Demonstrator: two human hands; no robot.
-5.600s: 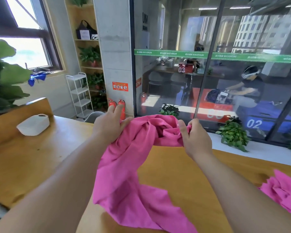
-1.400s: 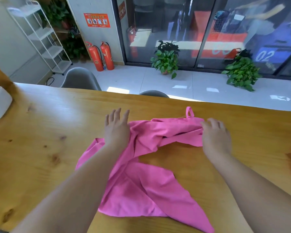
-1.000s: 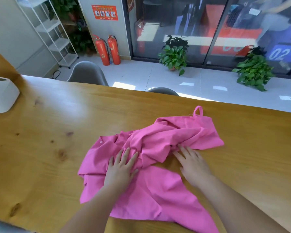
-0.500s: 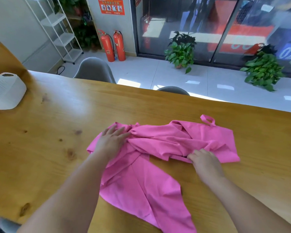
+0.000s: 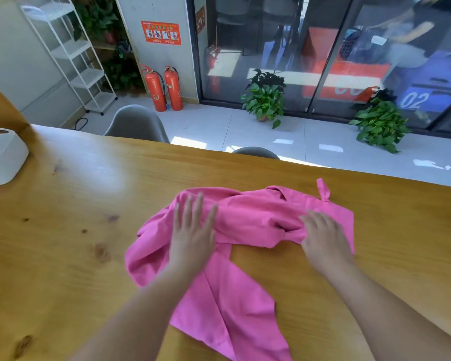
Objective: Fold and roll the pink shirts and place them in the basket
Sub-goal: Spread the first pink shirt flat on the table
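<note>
Pink shirt (image 5: pixel 250 220) is spread crumpled on wooden table (image 5: pixel 63 230), frame centre | white basket (image 5: pixel 3 157) is set at left edge | left hand (image 5: pixel 193 235) is pressed flat, fingers straight, on shirt's left | right hand (image 5: pixel 323 238) is laid, fingers extended, on its right

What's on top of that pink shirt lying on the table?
Only two hands rest on the pink shirt: the left hand flat, fingers spread, on its bunched left part; the right hand on its right part. The cloth under both palms is hidden.

Pink shirt (image 5: pixel 248 220), plain; tan wood-grain table (image 5: pixel 63 230); white basket (image 5: pixel 3 157); red extinguishers (image 5: pixel 164 89).
</note>
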